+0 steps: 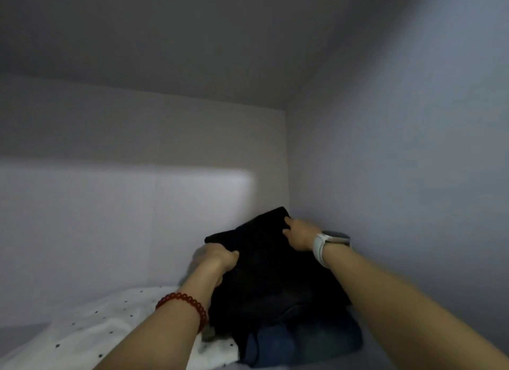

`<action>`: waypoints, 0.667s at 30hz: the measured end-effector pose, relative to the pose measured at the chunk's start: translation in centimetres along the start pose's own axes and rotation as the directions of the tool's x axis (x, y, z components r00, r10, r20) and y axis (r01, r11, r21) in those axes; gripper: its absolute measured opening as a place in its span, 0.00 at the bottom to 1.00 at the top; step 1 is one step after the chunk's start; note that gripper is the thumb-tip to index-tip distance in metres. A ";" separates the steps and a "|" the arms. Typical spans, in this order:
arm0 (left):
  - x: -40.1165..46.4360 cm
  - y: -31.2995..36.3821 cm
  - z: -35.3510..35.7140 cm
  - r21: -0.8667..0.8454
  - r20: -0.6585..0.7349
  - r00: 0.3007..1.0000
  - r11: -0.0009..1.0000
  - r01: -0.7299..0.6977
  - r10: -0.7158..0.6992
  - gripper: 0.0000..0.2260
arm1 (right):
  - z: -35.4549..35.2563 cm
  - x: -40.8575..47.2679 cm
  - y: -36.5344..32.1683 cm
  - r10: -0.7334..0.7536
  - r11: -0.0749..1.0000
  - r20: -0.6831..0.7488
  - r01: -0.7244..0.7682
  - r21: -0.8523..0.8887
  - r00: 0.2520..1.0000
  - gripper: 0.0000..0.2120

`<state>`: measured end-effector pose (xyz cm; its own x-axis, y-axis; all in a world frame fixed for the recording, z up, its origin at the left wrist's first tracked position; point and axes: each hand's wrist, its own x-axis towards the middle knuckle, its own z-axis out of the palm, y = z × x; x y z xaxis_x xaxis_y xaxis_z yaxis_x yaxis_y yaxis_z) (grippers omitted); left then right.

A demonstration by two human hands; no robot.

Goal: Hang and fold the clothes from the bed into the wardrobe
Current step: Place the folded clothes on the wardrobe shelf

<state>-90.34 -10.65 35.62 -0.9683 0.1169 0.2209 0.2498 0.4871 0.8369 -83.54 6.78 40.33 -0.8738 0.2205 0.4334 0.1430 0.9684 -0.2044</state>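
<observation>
Blk garment [264, 259] in wardrobe [399, 149], both hands

Hands: two, left hand [220, 256] and right hand [298, 234], both on the black garment.
Black garment [264, 259]: one, folded, top of the stack.
Blue garment [303, 345]: at least one, under the black one; layers too dark to count.
White dotted cloth [115, 331]: one, left of the stack.
Stacks: one, in the right corner of the shelf.
Bracelet [184, 305]: one, red beads, left wrist.
Watch [330, 241]: one, white strap, right wrist.
Shelf [24, 334]: one level in view.
Wardrobe walls: two, back wall [110, 204] and right wall [399, 176].
Tag [208, 334]: one small grey piece at the stack's left edge; what it is cannot be told.
</observation>
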 end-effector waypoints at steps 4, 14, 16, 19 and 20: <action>-2.4 1.2 1.1 0.264 0.057 0.998 0.965 0.001 -0.016 0.39 | 0.3 -0.6 1.4 0.001 0.965 0.013 0.002 -0.261 1.000 0.21; -3.4 1.4 2.3 0.685 0.235 0.894 0.587 -0.431 0.382 0.23 | 2.4 -4.8 2.4 -0.090 0.981 0.192 0.121 -0.155 0.977 0.24; -3.5 -0.3 3.9 0.676 0.321 0.906 0.602 -0.424 0.276 0.23 | 4.5 -6.3 2.8 -0.060 0.967 0.240 0.116 -0.228 0.969 0.25; -4.0 -1.4 4.4 0.720 0.298 0.929 0.588 -0.369 0.218 0.23 | 6.2 -7.4 3.4 -0.059 0.975 0.171 0.093 -0.200 0.984 0.25; -4.4 -1.4 4.1 0.743 0.279 0.936 0.570 -0.351 0.214 0.23 | 6.4 -7.5 3.3 -0.053 0.978 0.161 0.084 -0.192 0.986 0.25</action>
<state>-86.44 -8.28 31.44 -0.8557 0.4549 0.2465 0.4753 0.8794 0.0272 -79.43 7.60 30.78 -0.9435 0.1468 0.2970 0.1553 0.9879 0.0052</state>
